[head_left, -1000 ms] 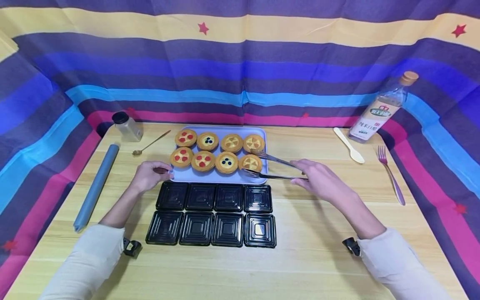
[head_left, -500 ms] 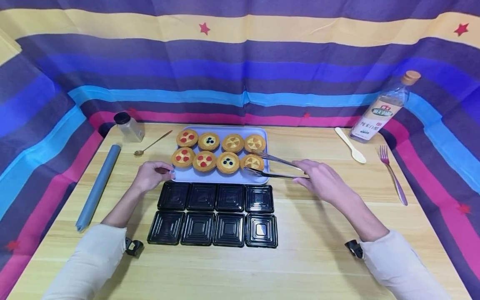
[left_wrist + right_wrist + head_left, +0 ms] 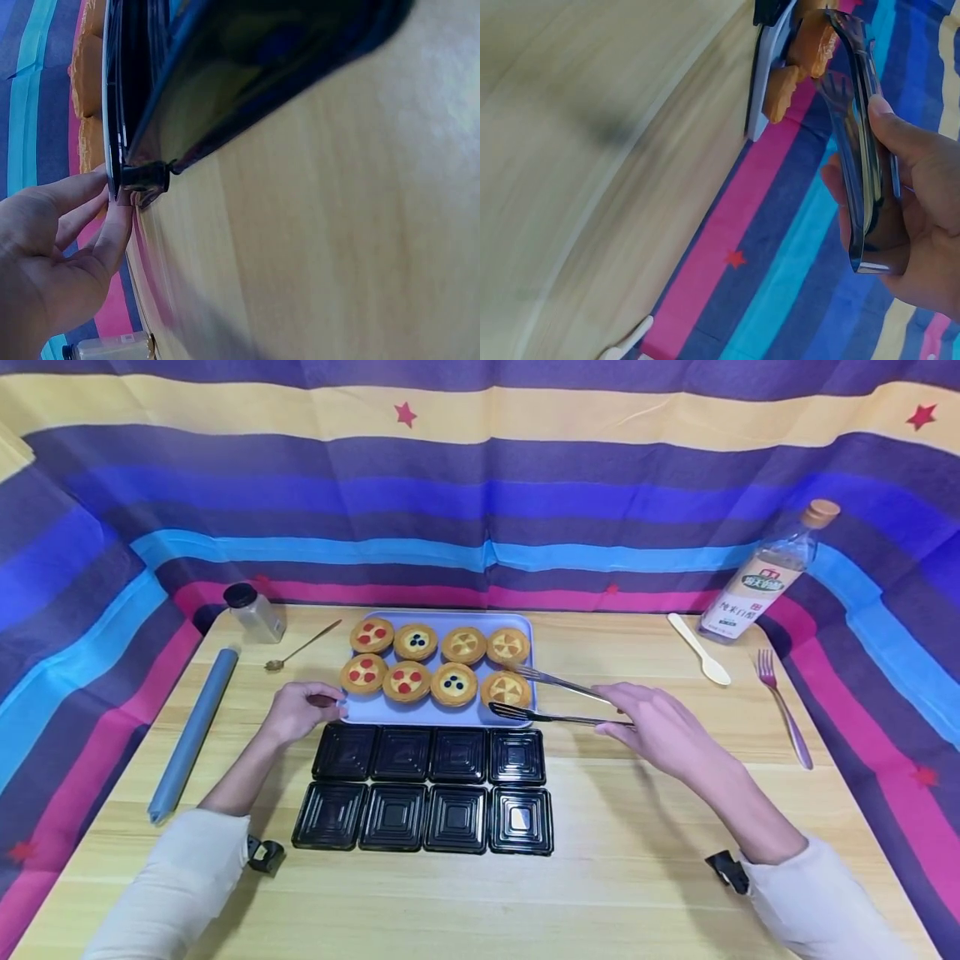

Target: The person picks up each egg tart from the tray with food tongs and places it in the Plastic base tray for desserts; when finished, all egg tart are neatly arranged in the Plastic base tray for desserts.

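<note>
My left hand (image 3: 298,714) pinches the front left corner of a pale lilac tray (image 3: 360,710), its thumb and fingers on either side of the rim in the left wrist view. On the tray sit two rows of tarts, topped with red dots, dark berries or pale wedges. My right hand (image 3: 663,731) grips metal tongs (image 3: 581,720), reaching in from the right. The parted tong tips lie around the front right tart (image 3: 506,687), one behind it and one before it. In the right wrist view, the tongs (image 3: 862,150) point toward the tarts (image 3: 810,49).
Two rows of black square plastic trays (image 3: 455,818) stand right in front of the lilac tray. At left are a blue-grey roll (image 3: 195,735), a black-capped jar (image 3: 257,614) and a small spoon (image 3: 300,646). A bottle (image 3: 757,581), pale spoon (image 3: 699,650) and fork (image 3: 783,710) are at right.
My right hand and forearm have shifted slightly right and toward me, and the near tong tip has come a little forward of the front right tart. The left hand stays on the tray corner.
</note>
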`<state>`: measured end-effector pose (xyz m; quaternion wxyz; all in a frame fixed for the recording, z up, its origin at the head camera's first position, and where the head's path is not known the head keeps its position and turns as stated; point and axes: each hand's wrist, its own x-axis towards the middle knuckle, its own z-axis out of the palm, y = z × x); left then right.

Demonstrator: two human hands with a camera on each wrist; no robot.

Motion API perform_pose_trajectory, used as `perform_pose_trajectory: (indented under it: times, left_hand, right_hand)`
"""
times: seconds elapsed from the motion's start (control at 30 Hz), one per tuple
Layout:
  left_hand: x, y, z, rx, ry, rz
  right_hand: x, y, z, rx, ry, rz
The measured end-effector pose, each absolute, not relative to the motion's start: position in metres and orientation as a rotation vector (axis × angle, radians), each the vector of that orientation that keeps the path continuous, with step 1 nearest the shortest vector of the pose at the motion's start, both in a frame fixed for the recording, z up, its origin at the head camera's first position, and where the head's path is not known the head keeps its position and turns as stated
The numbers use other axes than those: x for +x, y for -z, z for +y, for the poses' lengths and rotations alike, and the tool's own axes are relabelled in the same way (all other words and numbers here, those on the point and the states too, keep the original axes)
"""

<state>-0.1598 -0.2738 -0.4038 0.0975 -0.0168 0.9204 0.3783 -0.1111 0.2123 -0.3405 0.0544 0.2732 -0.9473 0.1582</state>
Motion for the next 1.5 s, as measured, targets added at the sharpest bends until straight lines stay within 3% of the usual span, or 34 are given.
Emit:
perform_pose_trajectory:
  times: [0.77, 1.5]
  left_hand:
    - [-0.162, 0.404, -0.275, -0.045, -1.114, 2.720]
    - [-0.163, 0.406, -0.274, -0.012, -1.115, 2.745]
  right_hand:
    - [-0.057, 0.347, 0.224, 0.902, -0.425, -2.843]
    - [-0.052, 0.354, 0.231, 0.882, -0.458, -2.859]
